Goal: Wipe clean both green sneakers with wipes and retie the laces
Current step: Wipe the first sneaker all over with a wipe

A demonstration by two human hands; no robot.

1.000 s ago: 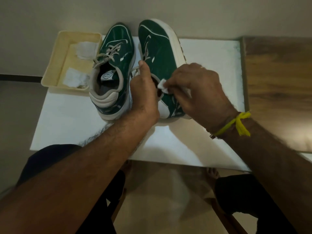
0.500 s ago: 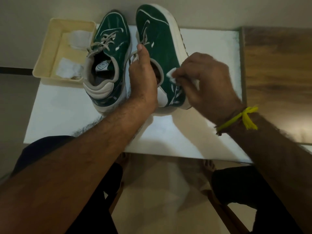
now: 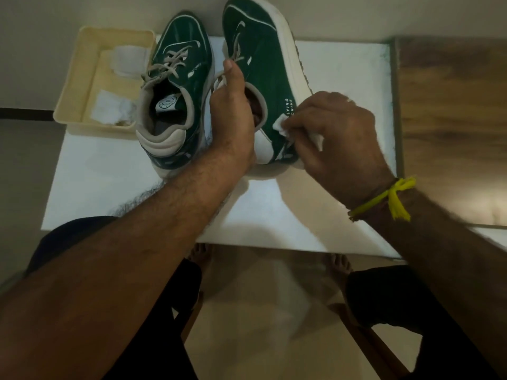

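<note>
Head view, my left hand (image 3: 233,116): clamped on the collar of the right-hand sneaker (image 3: 260,78), thumb stretched forward along its laces, fingers hidden inside or behind the shoe.
Head view, my right hand (image 3: 337,138): pinched shut on a small white wipe (image 3: 281,124), pressing it to the green side panel near the heel, just below the white lettering.
Held sneaker: tipped onto its side, pale sole turned to the right, toe past the far edge of the white board (image 3: 343,78).
Other sneaker (image 3: 178,86): upright just left of my left hand, laces loose, heel towards me.
Tray (image 3: 79,86): cream, at the board's far left corner, touching the upright shoe's side; two used-looking white wipes (image 3: 115,109) lie in it.
Open room: bare board to the right of my right hand up to the wooden surface (image 3: 450,119), and a wide clear strip on the near side under my forearms.
Against half a second ago: the wipe sits lower and nearer the heel; my left hand has the same hold on the collar.
</note>
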